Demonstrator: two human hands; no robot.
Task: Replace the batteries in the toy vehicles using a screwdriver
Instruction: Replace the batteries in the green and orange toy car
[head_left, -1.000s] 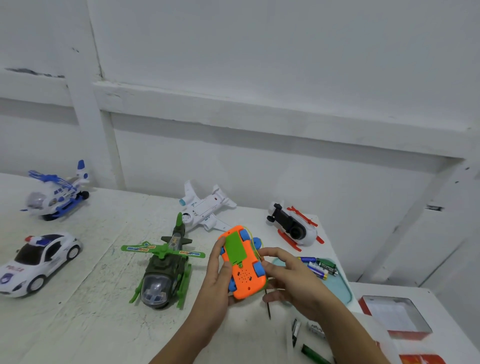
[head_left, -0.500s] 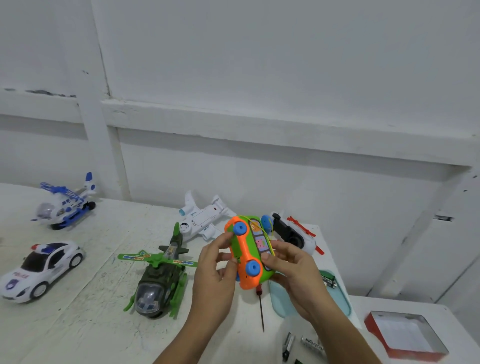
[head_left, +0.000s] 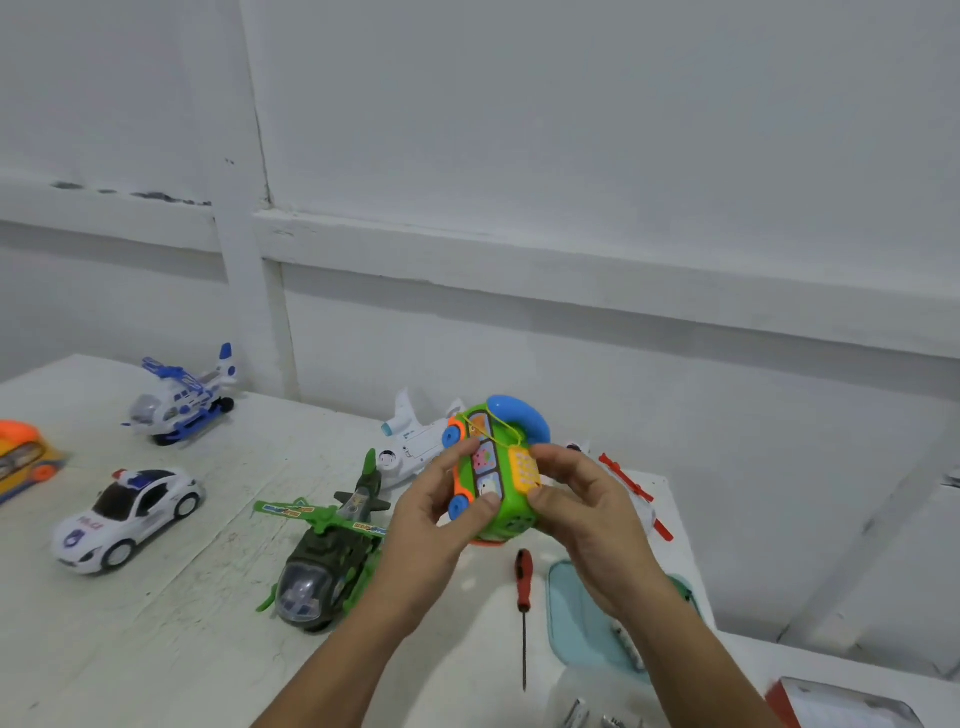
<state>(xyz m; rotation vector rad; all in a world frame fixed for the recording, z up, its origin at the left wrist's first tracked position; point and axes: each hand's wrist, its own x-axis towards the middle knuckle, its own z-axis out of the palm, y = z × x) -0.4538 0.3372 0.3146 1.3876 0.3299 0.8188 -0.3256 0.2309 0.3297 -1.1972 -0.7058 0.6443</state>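
One screwdriver (head_left: 522, 597) lies near on the table (head_left: 182, 649), just left of a teal tray (head_left: 561, 613). Above it, the left hand (head_left: 431, 525) and right hand (head_left: 592, 514) both grasp the toy car (head_left: 493, 467) by its sides. It is probably light, stiff, slick plastic, best held by the body rather than the wheels. I count six other toys, left and far.

Bare left hand (head_left: 431, 522), bare right hand (head_left: 589, 501), bare forearms (head_left: 340, 667)

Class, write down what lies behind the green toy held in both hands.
A white toy plane shows behind the green toy, partly covered by it. A red-and-white toy is mostly hidden by the right hand.
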